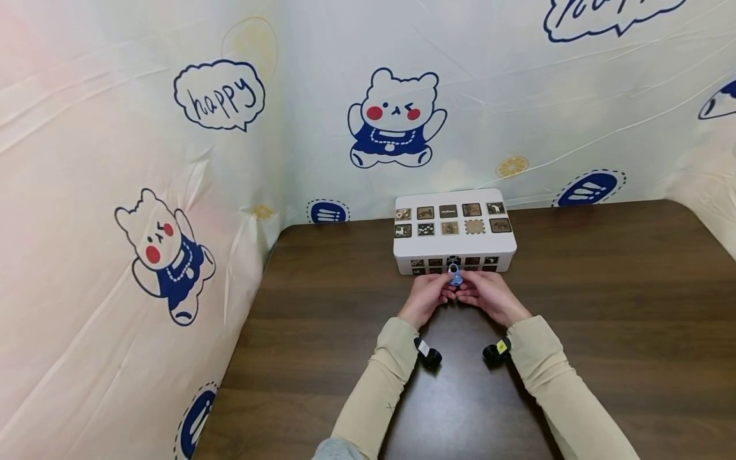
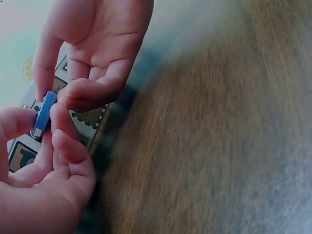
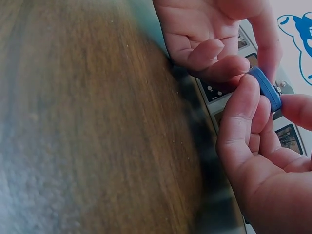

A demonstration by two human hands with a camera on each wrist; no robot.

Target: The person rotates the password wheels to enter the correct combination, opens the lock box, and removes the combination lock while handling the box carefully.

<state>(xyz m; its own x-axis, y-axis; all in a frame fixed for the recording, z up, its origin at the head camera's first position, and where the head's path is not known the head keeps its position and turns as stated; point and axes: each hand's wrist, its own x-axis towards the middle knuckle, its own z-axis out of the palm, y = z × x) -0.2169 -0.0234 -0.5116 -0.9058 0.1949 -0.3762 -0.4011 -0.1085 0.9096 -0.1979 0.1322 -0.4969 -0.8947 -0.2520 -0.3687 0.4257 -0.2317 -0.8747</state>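
Observation:
A small blue padlock (image 1: pixel 456 278) with a pale metal shackle is at the front latch of a white box (image 1: pixel 451 244) printed with dark square pictures. My left hand (image 1: pixel 425 298) pinches one side of the padlock between thumb and fingers. From the other side my right hand (image 1: pixel 496 298) pinches it too. In the left wrist view the blue body (image 2: pixel 45 111) shows edge-on between the fingertips of both hands. The right wrist view has the padlock (image 3: pixel 265 90) tilted between the same fingertips. Whether the shackle is locked cannot be made out.
The box stands at the back edge of a dark wooden table (image 1: pixel 621 319), close to a pale cloth backdrop (image 1: pixel 489 83) with bear drawings. Another cloth (image 1: pixel 75 255) hangs along the left side. Small black cameras (image 1: pixel 431 358) are strapped at both wrists.

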